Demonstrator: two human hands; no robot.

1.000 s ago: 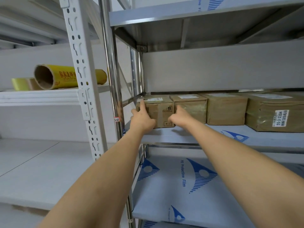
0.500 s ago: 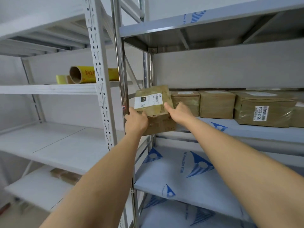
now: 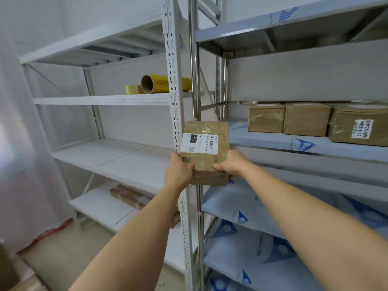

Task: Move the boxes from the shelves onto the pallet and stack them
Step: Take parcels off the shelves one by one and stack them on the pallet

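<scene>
Taking the white perforated steel upright [image 3: 175, 114] as the landmark: far to its left and low, a corner of a brown cardboard carton [image 3: 5, 269] sits at the floor edge. Left of the upright, on the white shelf [image 3: 100, 100] above hand level, lie two things: a flat yellow tape roll [image 3: 132, 89] and a yellow film roll on a cardboard tube [image 3: 157, 84], its open end toward the camera and its far end passing behind the upright. Lower on the left, a bundle of flat brown packages [image 3: 130, 196] rests on a white shelf; their count is unclear. Directly in front of the upright, the left hand [image 3: 178, 171] grips the near left corner of a small brown taped cardboard box with a white shipping label [image 3: 204, 152], thumb on top; the upright and the chrome post [image 3: 194, 70] just right of it stand right behind the box. The box is in the air, off the shelves, tilted with its labelled top toward the camera and its long axis running away from the person and upward. The right hand [image 3: 231, 163] clamps its near right corner, thumb on top. Right of the upright, three brown taped boxes stand in a row on the film-covered steel shelf [image 3: 273, 141]: first box [image 3: 266, 118], second box [image 3: 306, 119], and a larger third box with a white sticker [image 3: 359, 126].
</scene>
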